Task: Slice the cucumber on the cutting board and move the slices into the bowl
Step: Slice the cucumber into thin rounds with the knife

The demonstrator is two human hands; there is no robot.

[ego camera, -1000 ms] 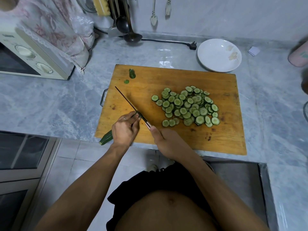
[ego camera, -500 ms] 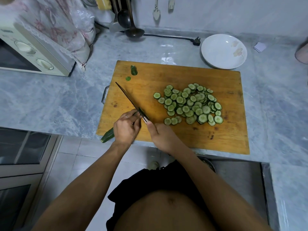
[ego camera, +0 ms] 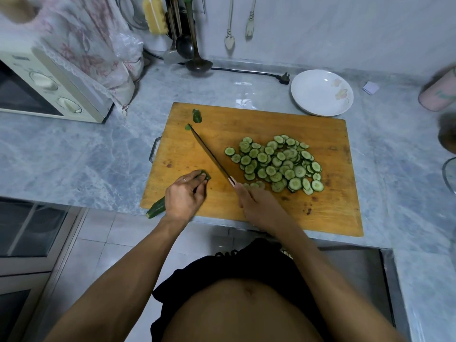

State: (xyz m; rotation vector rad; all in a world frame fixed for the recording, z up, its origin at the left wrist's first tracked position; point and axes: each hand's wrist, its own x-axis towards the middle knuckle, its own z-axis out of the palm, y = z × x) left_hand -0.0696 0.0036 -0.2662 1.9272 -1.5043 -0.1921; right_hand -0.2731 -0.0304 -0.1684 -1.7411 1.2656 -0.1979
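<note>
We're well into the slicing: the cutting board (ego camera: 259, 208) carries a big heap of slices (ego camera: 277, 164) on its right half, so most of the cucumber looks cut, though none of it has gone into the bowl (ego camera: 322, 96), which sits bare at the board's far right corner. Our right hand (ego camera: 256, 206) is wrapped round the handle of the knife (ego camera: 209, 154), blade lying clear of the food. Our left hand (ego camera: 183, 197) pins the cucumber (ego camera: 155, 210) stub at the board's near left edge, fingers curled over it. We'd judge a few cuts remain, then the whole transfer. 2 end scraps (ego camera: 197, 116) lie at the far left.
</note>
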